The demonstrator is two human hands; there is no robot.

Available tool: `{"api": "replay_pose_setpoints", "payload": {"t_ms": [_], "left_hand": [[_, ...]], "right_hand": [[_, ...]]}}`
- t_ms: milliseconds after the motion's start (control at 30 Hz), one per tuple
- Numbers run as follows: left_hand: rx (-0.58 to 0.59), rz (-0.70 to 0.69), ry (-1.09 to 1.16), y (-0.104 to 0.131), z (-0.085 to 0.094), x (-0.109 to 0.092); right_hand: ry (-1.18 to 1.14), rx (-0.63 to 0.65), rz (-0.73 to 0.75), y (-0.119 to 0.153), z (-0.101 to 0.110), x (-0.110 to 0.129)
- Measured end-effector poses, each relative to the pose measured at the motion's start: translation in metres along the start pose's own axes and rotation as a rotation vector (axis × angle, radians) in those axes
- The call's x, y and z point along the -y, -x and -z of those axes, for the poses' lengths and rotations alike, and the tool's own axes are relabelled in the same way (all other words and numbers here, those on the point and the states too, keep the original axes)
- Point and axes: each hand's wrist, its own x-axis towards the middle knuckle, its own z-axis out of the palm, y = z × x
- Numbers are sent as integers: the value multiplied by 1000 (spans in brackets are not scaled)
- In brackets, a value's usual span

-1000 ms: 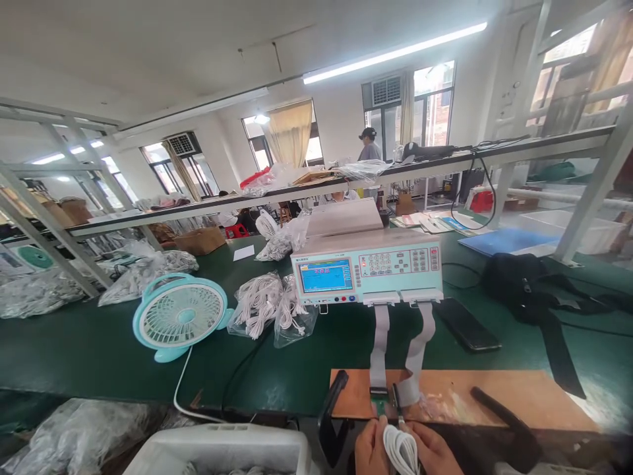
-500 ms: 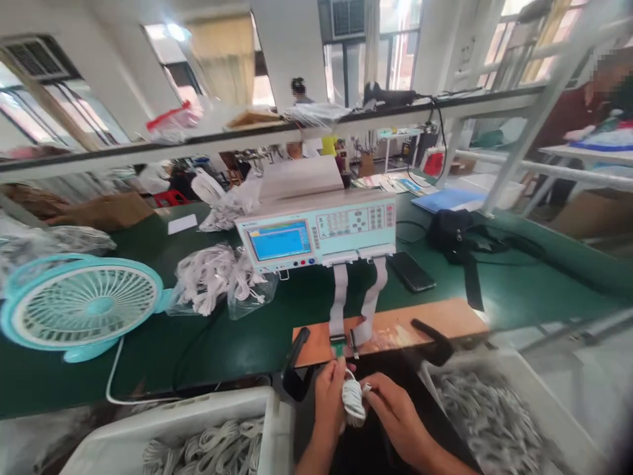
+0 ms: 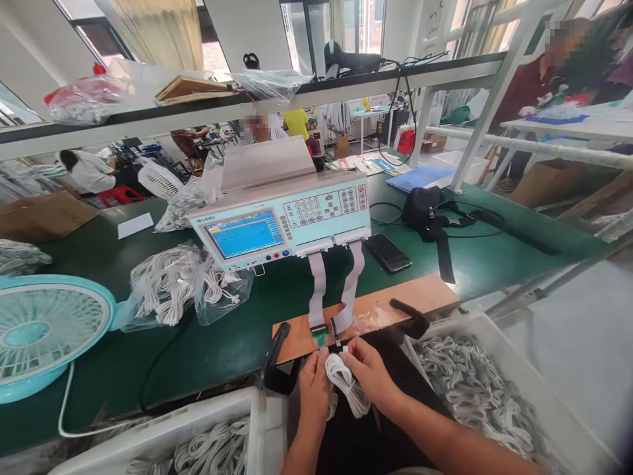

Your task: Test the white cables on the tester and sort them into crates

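Note:
A coiled white cable hangs between my hands, in front of the wooden board. My left hand pinches one end of it close to the small green circuit board. Whether that end touches the circuit board is too small to tell. With closed fingertips, my right hand grips a white connector at the coil's upper right. Two flat grey ribbon cables run from the test instrument, whose screen is lit blue, down to the wooden board.
White bins of coiled cables stand at the lower left and right. On the green table are a turquoise fan, bagged cables, a phone and a black bag. Other people are in the background.
The camera view has shifted right. My right hand has moved up and nearer the circuit board with the white connector, and the coil now hangs tilted to the right.

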Motion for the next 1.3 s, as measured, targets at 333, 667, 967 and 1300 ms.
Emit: {"api": "replay_pose_setpoints", "payload": {"t_ms": [333, 667, 967, 1300], "left_hand": [[84, 13, 48, -3, 5, 10], [125, -20, -26, -8, 10, 9], [132, -11, -13, -9, 10, 10], [136, -54, -80, -10, 13, 12]], "right_hand": [[57, -48, -92, -8, 0, -7], [86, -102, -65, -9, -5, -12], [55, -125, -90, -7, -6, -11], [66, -146, -81, -6, -8, -1]]}}
